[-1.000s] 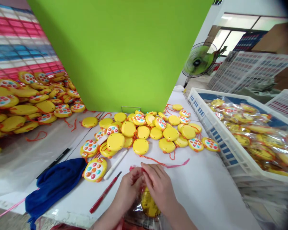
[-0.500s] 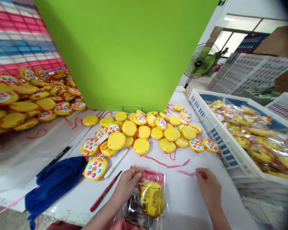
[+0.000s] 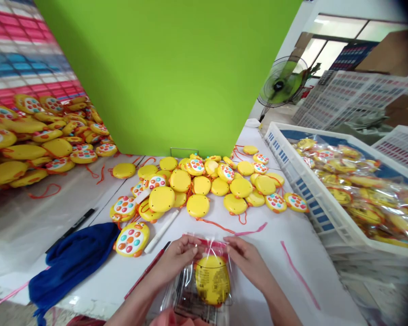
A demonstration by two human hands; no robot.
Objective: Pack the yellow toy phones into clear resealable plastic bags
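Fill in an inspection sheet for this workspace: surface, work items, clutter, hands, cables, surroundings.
Surface: white tabletop, with a loose pink strip at right.
Work items: yellow toy inside a clear bag; toy pile beyond.
Clutter: blue cloth, white pen, red pen, black marker.
Hands: left hand and right hand at the bag's upper corners; grip unclear.
Cables: nothing seen.
Surroundings: green board behind the pile; crate of bagged toys at right; fan beyond.

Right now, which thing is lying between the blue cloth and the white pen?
In the head view, one yellow toy lies between the blue cloth and the white pen, its dotted side up.
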